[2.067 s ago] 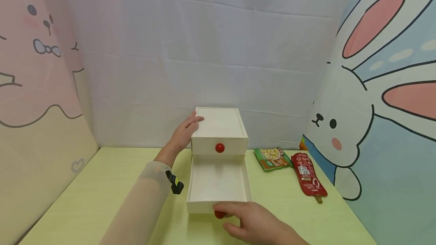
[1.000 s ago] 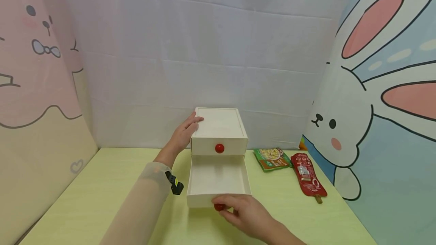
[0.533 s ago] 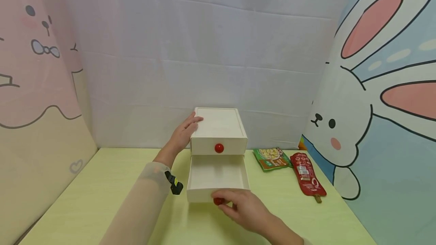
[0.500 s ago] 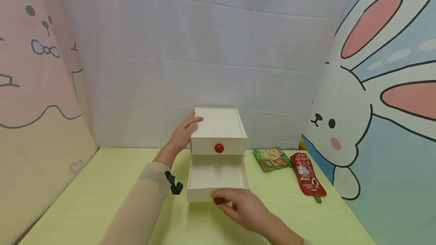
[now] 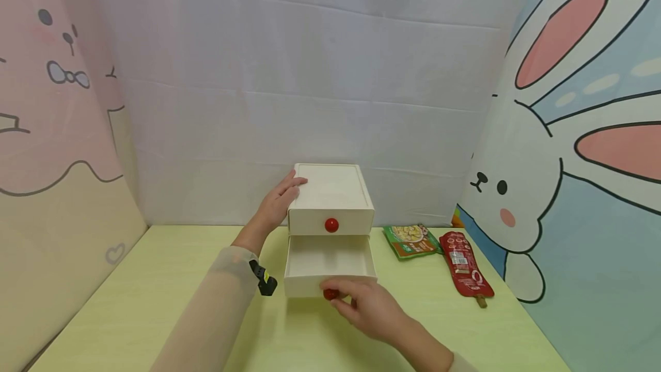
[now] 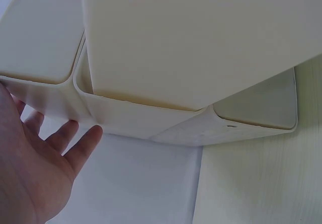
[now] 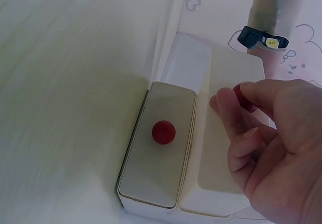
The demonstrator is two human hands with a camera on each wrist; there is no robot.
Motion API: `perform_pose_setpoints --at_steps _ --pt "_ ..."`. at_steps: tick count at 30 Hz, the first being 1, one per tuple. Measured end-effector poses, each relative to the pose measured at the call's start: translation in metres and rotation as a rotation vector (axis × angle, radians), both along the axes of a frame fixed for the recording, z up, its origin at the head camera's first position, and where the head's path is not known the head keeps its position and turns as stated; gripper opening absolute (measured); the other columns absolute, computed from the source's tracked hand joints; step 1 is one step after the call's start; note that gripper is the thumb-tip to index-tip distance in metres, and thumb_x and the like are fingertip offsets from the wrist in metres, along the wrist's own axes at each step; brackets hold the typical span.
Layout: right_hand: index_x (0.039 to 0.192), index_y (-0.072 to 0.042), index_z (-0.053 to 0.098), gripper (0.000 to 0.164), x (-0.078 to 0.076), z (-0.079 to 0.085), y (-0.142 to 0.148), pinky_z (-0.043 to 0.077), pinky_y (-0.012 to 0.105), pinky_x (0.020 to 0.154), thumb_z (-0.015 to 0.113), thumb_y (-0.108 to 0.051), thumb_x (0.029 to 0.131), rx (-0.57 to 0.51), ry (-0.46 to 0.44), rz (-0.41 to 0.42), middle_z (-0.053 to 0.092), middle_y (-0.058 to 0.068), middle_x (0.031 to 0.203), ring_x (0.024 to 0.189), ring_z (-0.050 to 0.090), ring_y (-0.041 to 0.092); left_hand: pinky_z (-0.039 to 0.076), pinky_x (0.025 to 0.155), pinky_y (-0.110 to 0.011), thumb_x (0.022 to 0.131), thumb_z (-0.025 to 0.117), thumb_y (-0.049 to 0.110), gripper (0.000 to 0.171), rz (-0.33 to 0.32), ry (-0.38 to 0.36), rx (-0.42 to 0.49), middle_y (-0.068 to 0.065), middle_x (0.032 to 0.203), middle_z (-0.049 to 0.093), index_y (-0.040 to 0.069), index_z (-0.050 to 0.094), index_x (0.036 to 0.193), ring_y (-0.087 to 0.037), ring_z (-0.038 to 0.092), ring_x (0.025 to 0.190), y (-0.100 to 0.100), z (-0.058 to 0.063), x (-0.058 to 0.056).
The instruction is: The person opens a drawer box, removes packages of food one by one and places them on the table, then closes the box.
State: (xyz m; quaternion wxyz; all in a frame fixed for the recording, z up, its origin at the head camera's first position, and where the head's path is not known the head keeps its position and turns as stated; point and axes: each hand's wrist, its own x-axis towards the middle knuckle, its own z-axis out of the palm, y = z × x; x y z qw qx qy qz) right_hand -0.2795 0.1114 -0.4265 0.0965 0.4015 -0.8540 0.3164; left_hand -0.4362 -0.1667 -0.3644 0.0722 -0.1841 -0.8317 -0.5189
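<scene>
A small white drawer cabinet [image 5: 333,185] stands against the back curtain. Its middle drawer [image 5: 330,257] is pulled partway out and looks bare inside. My right hand [image 5: 369,306] pinches that drawer's red round knob [image 5: 330,294] between thumb and fingers. The right wrist view shows the same right hand [image 7: 274,138] on the knob, beside a closed lower drawer [image 7: 156,168] with its own red knob [image 7: 163,132]. The top drawer [image 5: 310,223] is closed. My left hand [image 5: 279,200] rests along the cabinet's upper left side, fingers extended; in the left wrist view its fingertips touch the cabinet wall.
To the right of the cabinet lie a green and brown food packet [image 5: 410,241] and a red pouch [image 5: 465,268]. The pale yellow-green table [image 5: 196,251] meets the white curtain [image 5: 206,131] behind. Cartoon-printed sheets [image 5: 521,188] flank both sides.
The middle drawer has slid inward toward the cabinet, with my right hand moving along on its knob. Two seconds ago the right thumb was off the knob. The left hand stays in place.
</scene>
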Motion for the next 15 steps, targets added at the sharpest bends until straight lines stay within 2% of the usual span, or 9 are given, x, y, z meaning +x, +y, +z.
perform_pose_setpoints --at_steps 6,15 --pt "0.134 -0.018 0.076 0.033 -0.006 0.0 -0.001 0.055 0.015 0.071 0.076 -0.009 0.103 0.018 -0.039 -0.036 0.08 0.002 0.132 0.096 0.069 0.0 0.015 0.137 -0.065 0.118 0.036 0.038 0.053 0.002 0.002 0.002 0.001 0.187 0.012 0.017 0.055 0.161 -0.031 0.009 0.174 0.0 0.0 0.0" --pt "0.133 -0.02 0.076 0.032 -0.014 0.001 -0.003 0.053 0.016 0.067 0.076 -0.009 0.103 0.018 -0.058 -0.068 0.08 0.003 0.13 0.079 0.059 -0.004 0.015 0.137 -0.065 0.118 0.037 0.038 0.052 0.003 -0.006 0.011 0.002 0.187 0.012 0.016 0.056 0.161 -0.031 0.009 0.174 0.0 0.0 0.0"
